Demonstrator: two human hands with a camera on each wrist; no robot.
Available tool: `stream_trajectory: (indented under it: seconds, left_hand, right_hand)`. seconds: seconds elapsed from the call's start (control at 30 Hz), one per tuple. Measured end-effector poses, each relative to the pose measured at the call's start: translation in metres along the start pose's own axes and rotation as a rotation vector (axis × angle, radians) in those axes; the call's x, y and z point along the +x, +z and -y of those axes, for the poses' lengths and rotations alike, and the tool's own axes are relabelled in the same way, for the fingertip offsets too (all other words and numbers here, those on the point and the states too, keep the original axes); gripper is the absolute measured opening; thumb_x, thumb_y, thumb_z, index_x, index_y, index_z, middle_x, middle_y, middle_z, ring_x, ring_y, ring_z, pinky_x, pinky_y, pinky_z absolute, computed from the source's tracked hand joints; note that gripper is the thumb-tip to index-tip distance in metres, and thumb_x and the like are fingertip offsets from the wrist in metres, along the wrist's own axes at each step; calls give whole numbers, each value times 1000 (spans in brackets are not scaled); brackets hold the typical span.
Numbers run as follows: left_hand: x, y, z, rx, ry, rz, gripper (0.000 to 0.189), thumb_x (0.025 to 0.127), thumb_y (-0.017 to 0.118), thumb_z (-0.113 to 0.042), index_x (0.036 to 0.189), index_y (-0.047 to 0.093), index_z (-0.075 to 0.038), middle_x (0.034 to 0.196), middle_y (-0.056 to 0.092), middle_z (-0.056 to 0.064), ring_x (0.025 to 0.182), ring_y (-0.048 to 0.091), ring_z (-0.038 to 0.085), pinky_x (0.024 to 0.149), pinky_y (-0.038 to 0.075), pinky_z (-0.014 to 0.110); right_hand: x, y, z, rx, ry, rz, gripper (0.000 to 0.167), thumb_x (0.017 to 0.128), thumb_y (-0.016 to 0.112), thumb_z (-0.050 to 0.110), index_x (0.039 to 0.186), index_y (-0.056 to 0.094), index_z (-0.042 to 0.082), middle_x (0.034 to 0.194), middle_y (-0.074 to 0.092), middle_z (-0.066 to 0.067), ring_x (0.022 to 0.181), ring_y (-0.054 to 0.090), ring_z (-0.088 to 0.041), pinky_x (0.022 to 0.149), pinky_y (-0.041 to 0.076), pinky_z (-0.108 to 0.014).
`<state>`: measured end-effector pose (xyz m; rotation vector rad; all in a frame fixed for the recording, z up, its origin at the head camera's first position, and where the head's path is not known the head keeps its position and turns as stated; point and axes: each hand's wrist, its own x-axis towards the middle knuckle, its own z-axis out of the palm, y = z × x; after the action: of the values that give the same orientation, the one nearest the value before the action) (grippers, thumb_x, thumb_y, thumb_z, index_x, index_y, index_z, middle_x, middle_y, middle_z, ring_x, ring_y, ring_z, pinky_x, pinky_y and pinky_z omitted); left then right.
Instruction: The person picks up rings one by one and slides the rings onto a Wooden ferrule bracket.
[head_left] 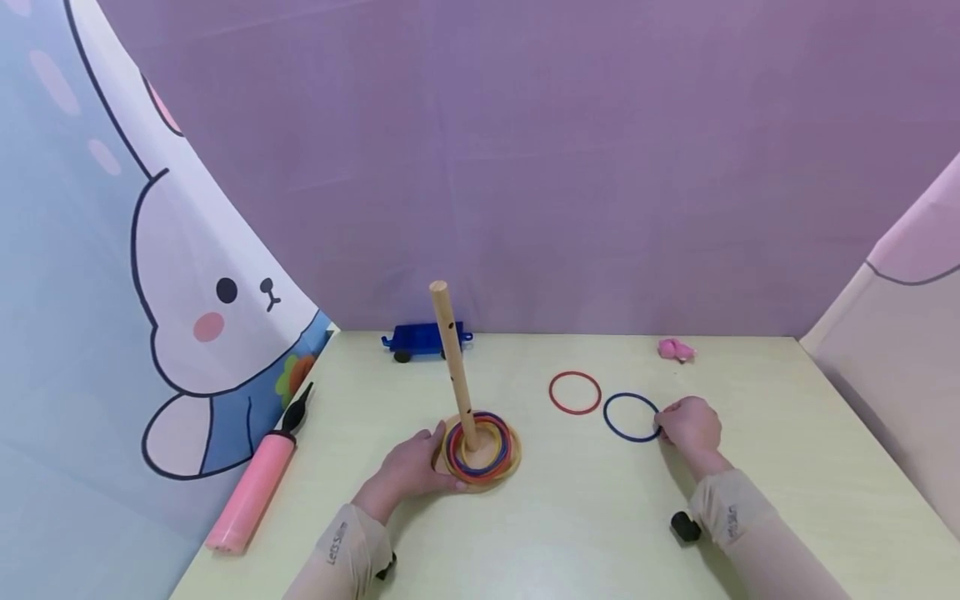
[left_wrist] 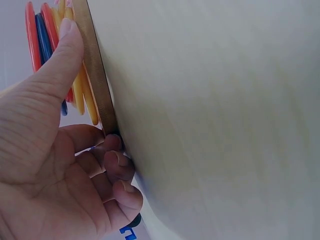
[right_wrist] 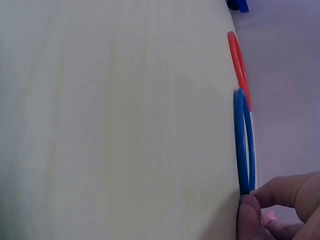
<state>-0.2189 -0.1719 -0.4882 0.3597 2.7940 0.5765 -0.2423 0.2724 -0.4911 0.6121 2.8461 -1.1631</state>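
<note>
My left hand (head_left: 408, 467) grips the edge of the round wooden base (left_wrist: 96, 65) of a ring toss stand. Its thumb lies over the rim and its fingers curl at the side. A wooden post (head_left: 455, 367) rises from the base, leaning slightly left in the head view. Around its foot lie several stacked rings (head_left: 514, 454) in red, blue and yellow. Farther right, my right hand (head_left: 692, 427) pinches the right edge of a blue ring (right_wrist: 240, 145) between thumb and finger. That ring lies on or just above the table; a red ring (right_wrist: 239, 65) lies beyond it.
A pink hand pump (head_left: 255, 492) with a black nozzle lies at the table's left edge. Behind the post stands a blue toy wagon (head_left: 416, 339). A small pink object (head_left: 675, 349) sits near the back right. Purple cloth (head_left: 600, 167) hangs along the back edge.
</note>
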Motion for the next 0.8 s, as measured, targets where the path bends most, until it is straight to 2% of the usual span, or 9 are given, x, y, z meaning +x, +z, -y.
stream_trajectory:
  seconds: [0.17,0.3,0.47,0.63,0.8]
  left_hand:
    - [0,-2,-1,-3,1,0,111,68,82,-59,152,32,-6,135,51,24,120,53,41,98,44,55]
    - [0,-2,0,4,13,3,110,68,82,-59,151,33,-5,136,51,25,120,53,41,98,44,55]
    - [0,-1,1,0,8,8,110,68,81,-59,152,33,-6,138,49,26,122,52,41,99,44,55]
    - [0,-2,0,0,13,6,110,68,82,-58,151,34,-5,136,50,25,120,53,41,98,44,55]
    - [0,-2,0,-6,1,12,110,68,81,-59,152,33,-6,137,50,25,121,52,41,99,44,55]
  right_hand:
    - [-5,-5,-2,-62,-34,18,16,83,67,14,81,70,-1,66,65,-5,64,57,-23,63,41,-36]
    - [-11,-5,-4,-18,-41,43,17,83,66,14,85,71,-3,65,66,-4,59,59,-19,58,44,-32]
    - [-18,-4,-7,159,-11,101,23,84,66,9,97,69,-10,70,68,-5,58,62,-15,56,54,-28]
    - [-28,-6,-7,358,8,155,29,86,67,4,105,63,-17,71,68,-7,60,64,-14,58,58,-29]
    - [-35,-6,-5,453,22,184,31,89,65,3,111,60,-18,75,69,-8,61,65,-14,59,58,-29]
